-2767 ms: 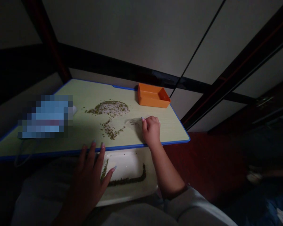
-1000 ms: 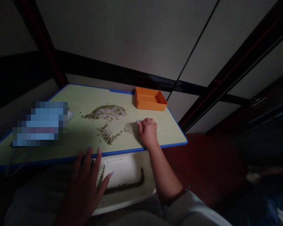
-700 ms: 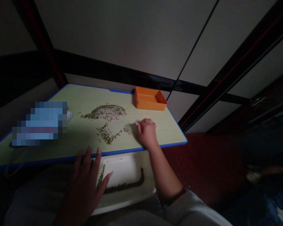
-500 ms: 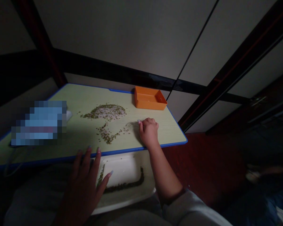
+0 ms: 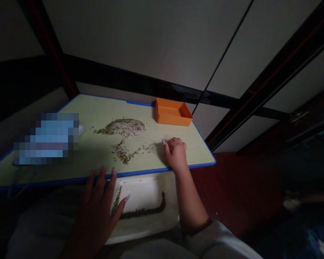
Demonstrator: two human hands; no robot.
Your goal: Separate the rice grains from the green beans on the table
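Observation:
My right hand (image 5: pixel 176 153) is closed round a thin, light fork (image 5: pixel 156 145), whose curved prongs point left just over the table; its handle is hidden in my fist. Left of the prongs lies a small scatter of greenish-brown and pale grains (image 5: pixel 124 154). Behind it is a larger heap of the same mix (image 5: pixel 125 126). My left hand (image 5: pixel 98 205) is open, fingers spread, over the left side of a white tray (image 5: pixel 143 232) and the table's front edge. Dark green grains (image 5: pixel 143 213) line the tray's inner edges.
An orange box (image 5: pixel 172 118) stands at the back right of the pale, blue-edged table (image 5: pixel 102 104). At the left lies a blurred-out blue object (image 5: pixel 51 135). Pale panels (image 5: pixel 140 43) rise behind the table. Dark red floor (image 5: pixel 221 187) shows at the right.
My right hand has drawn the fork a little to the right across the table. My left hand stays in place, and the view has shifted slightly.

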